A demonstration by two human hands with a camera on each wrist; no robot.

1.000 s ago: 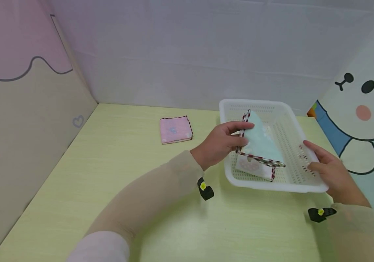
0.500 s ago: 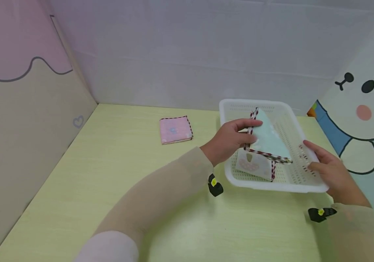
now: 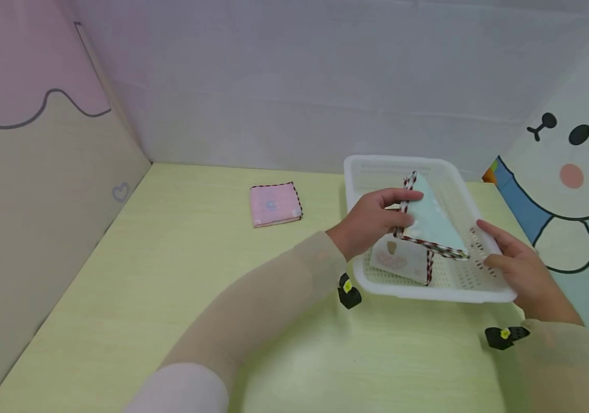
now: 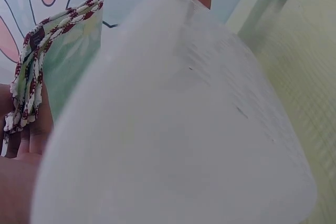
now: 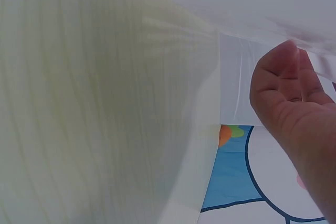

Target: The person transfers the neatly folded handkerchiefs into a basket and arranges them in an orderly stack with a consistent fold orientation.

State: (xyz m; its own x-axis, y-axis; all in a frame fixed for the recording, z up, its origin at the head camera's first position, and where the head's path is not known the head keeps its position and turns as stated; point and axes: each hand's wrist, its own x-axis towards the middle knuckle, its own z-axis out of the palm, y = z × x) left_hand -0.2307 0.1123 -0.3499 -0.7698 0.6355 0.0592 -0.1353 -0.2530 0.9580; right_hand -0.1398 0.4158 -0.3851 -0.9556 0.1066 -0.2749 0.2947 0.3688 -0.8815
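Note:
My left hand [image 3: 371, 223] pinches a folded pale green towel [image 3: 436, 221] by its left edge, thumb below and fingers above. Red-and-white braided trim runs along the towel, which hangs over a white perforated basket [image 3: 439, 296]. Inside the basket, partly hidden beneath it, lies a white folded towel [image 3: 400, 263] with a pink print. At the basket's right side, my right hand [image 3: 523, 269] grips the rim. In the left wrist view, the basket wall [image 4: 173, 119] blocks much of the scene, with the green towel's layered edge [image 4: 31, 77] at the left.
A pink folded towel [image 3: 276, 205] with dark trim lies on the pale yellow table [image 3: 180, 258], left of the basket. A grey-white backdrop [image 3: 273, 86] rises behind the table. Printed panels stand to the left and right, the right one [image 3: 565, 241] close to the right hand.
My left hand has carried the green towel rightward over the basket, exposing more of the white towel below. The right hand and the basket have stayed in place.

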